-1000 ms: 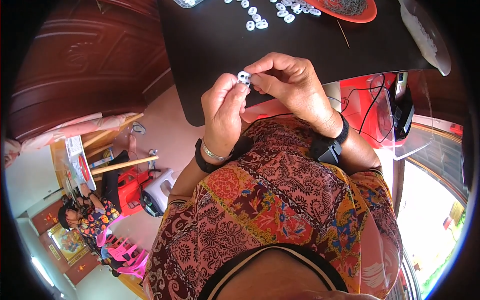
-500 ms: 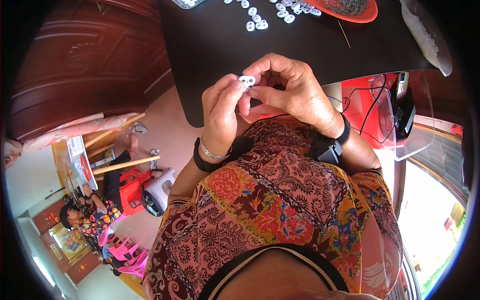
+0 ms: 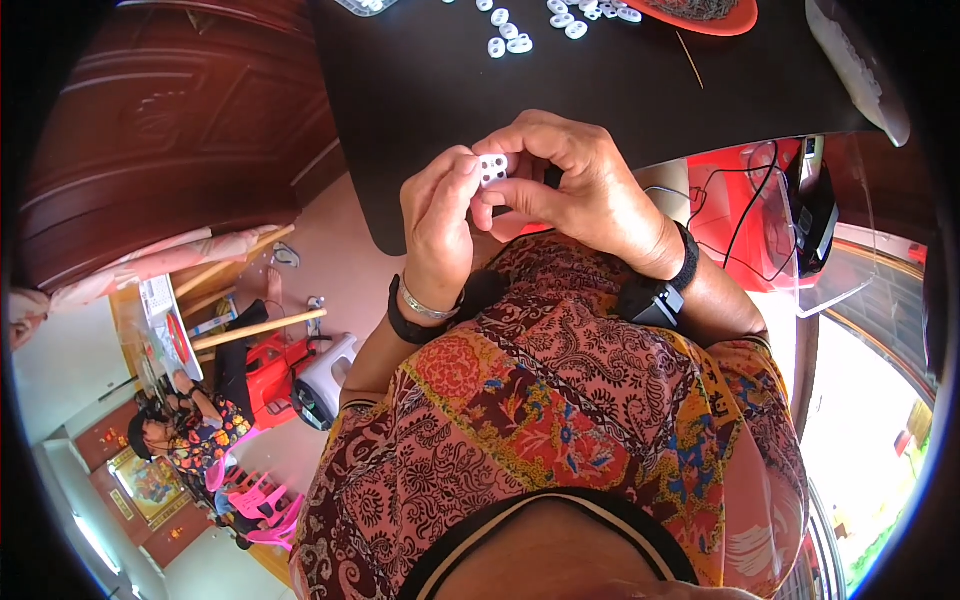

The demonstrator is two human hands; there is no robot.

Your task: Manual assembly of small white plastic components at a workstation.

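Observation:
Between my two hands is a small white plastic piece with several dark holes (image 3: pixel 493 169). My left hand (image 3: pixel 440 205) pinches its left side between thumb and fingers. My right hand (image 3: pixel 580 185) closes on it from the other side, thumb below and forefinger above. Part of the piece is hidden behind my fingers. Both hands are raised in front of the near edge of a black table (image 3: pixel 420 100). Similar white oval pieces (image 3: pixel 509 38) lie loose at the table's far side.
An orange-red dish of thin grey metal bits (image 3: pixel 715 22) stands at the far right, with a thin stick (image 3: pixel 690 60) near it. A long clear plastic bag (image 3: pixel 850 75) lies at the right edge. Cables (image 3: pixel 765 200) hang beside a red stool. Another person (image 3: pixel 200 430) sits at far left.
The white piece has turned in my fingers, so more of its holes now face up. My right fingers have shifted slightly left around it.

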